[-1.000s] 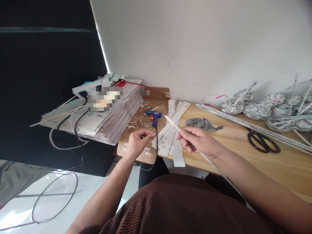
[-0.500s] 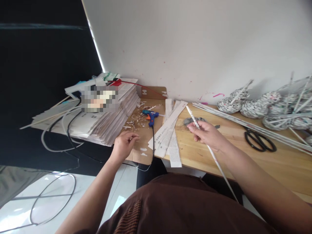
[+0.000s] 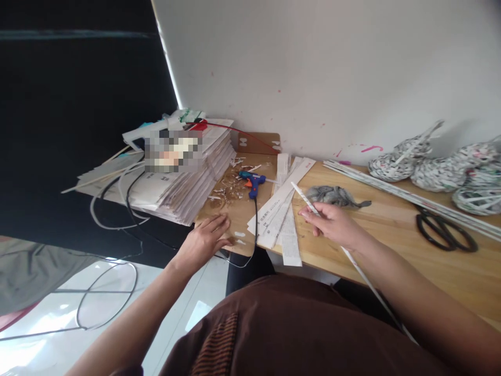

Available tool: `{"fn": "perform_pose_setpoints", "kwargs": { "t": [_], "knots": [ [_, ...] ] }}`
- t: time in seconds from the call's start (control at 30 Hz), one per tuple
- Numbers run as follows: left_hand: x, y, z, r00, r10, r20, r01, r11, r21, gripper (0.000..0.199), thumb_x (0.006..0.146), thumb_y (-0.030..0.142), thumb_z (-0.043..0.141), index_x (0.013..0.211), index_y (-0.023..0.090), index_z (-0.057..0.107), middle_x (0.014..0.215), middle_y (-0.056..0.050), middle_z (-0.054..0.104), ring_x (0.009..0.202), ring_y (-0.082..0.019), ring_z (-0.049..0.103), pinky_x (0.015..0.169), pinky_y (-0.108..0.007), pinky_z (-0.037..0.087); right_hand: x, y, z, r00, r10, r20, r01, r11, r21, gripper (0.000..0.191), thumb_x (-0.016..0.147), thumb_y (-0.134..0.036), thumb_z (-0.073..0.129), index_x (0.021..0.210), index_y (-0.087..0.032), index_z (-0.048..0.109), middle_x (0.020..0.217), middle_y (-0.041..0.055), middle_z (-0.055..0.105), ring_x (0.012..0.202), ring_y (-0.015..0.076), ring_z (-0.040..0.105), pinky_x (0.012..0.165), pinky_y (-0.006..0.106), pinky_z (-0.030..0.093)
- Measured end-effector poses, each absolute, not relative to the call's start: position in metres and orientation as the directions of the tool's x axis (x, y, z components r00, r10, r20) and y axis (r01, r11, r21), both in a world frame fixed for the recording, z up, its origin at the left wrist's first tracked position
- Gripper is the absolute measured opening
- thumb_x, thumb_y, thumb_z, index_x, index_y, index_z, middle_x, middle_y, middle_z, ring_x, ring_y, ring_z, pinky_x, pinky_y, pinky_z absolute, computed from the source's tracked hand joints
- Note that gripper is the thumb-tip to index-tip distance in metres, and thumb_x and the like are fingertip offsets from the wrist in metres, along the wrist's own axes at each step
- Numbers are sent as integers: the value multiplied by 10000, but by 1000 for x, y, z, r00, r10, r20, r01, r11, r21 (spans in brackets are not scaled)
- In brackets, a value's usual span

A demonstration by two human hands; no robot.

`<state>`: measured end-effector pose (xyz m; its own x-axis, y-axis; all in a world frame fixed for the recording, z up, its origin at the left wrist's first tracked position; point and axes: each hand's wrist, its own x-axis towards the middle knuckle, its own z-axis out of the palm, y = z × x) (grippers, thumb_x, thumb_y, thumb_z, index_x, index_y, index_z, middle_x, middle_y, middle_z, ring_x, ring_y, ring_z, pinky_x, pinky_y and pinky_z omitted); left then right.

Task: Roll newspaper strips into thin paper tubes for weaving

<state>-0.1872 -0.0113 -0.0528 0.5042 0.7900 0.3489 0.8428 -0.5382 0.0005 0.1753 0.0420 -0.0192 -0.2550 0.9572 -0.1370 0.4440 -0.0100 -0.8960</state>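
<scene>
My right hand (image 3: pixel 329 223) is closed around a long rolled paper stick (image 3: pixel 303 197), whose pointed tip angles up and left over the table and whose tail runs back under my forearm. Fingers stretched, my left hand (image 3: pixel 209 236) lies on the cardboard sheet (image 3: pixel 239 222) with nothing seen in it. Beyond it on the cardboard is a blue glue gun (image 3: pixel 255 184) among small paper scraps (image 3: pixel 230 185). Between my hands, printed paper strips (image 3: pixel 274 214) fan out across the cardboard and table. A grey cloth (image 3: pixel 332 196) sits just past my right hand.
A tall stack of paper (image 3: pixel 203 183) stands at left, with cables looping beside it. Black-handled scissors (image 3: pixel 446 232) and a bundle of long paper sticks (image 3: pixel 391 193) lie on the wooden table at right. Woven paper shapes (image 3: pixel 399 162) rest against the wall.
My left hand has gone from curled fingers to lying spread on the cardboard. The paper stick's tip has lowered a little and leans further left. The view has shifted slightly left.
</scene>
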Motion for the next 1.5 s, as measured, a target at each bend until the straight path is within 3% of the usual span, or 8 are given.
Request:
{"fn": "perform_pose_setpoints", "kwargs": {
  "t": [0.37,0.6,0.77,0.9,1.07,1.13,1.23,1.5],
  "knots": [
    [-188,-40,-54,462,735,496,781,-602,166,208,888,186,590,1058,230,701,1185,-57,689,1161,-211,600,1000,-349,479,174,34,-14,-280,947,-155,447,-14,-895,381,858,-517,569,987,-161,608,565,-25,558,509,118,542,490,235,378],
    [-190,-52,-36,-120,864,489,850,-165,501,209,768,374,725,691,195,650,680,0,655,582,-124,567,569,-236,453,172,27,-10,-296,941,-163,420,-25,-907,393,848,-529,578,979,-159,609,567,-27,556,508,113,535,486,234,371],
    [-186,-44,-25,-196,884,424,798,-107,593,297,872,353,575,634,187,639,650,-9,651,638,-139,593,652,-247,459,164,18,0,-334,925,-183,367,-51,-929,397,837,-526,583,967,-151,598,570,-34,533,509,112,524,471,231,355],
    [-165,-34,-17,-220,914,342,594,-152,790,231,866,334,579,988,193,714,916,-41,731,818,-172,658,698,-261,499,155,12,8,-384,904,-188,329,-56,-943,386,845,-519,576,969,-154,591,580,-29,532,544,124,553,469,226,345],
    [-118,-16,-3,-168,977,134,336,-71,939,381,842,415,608,563,168,688,511,-24,611,494,-117,539,514,-239,417,149,10,9,-427,885,-185,312,-48,-949,383,889,-514,515,959,-146,596,777,26,607,518,92,548,490,237,373],
    [-97,-7,2,-123,989,78,105,-65,992,284,825,416,634,728,173,745,614,-29,658,549,-108,550,509,-218,405,147,8,8,-432,889,-153,316,-10,-949,381,921,-507,462,960,-151,594,842,37,607,523,87,548,518,249,402],
    [-68,6,7,11,999,-45,-183,46,982,265,720,346,764,926,179,747,770,-31,678,651,-93,574,530,-180,405,141,2,8,-381,923,-48,405,121,-906,355,957,-482,404,904,-175,575,800,28,604,590,117,563,587,270,426],
    [-39,12,8,103,989,-107,-379,139,915,220,650,316,826,668,140,696,687,-18,622,610,-77,537,516,-178,374,133,-11,9,-361,927,101,563,303,-769,352,985,-410,359,797,-190,560,772,50,604,701,164,559,673,296,399]
  ]
}}
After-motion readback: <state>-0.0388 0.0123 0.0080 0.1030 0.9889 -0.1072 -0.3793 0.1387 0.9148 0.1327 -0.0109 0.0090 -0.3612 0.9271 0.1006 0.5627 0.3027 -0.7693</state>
